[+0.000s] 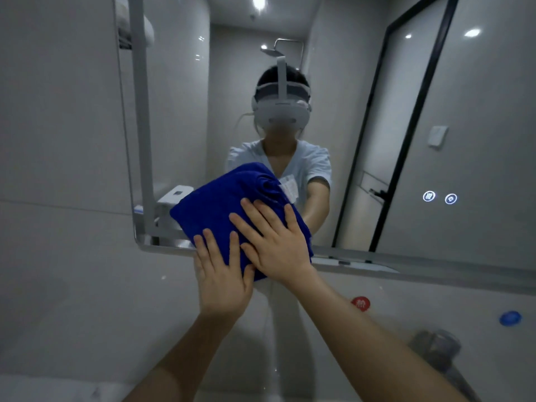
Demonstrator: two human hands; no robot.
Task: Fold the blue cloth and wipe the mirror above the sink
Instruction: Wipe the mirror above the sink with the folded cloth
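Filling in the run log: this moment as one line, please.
step: wipe mirror | blue cloth: folded, pressed on mirror's lower edge | left hand: flat on cloth | right hand: flat on cloth

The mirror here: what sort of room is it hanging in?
Most likely a bathroom. The wall mirror reflects a shower head and a black-framed glass door, and what looks like a tap shows blurred at the lower right.

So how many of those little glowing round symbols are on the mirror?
2. Both glow on the right part of the mirror, side by side: the left symbol and the right symbol. The blue cloth could hide more.
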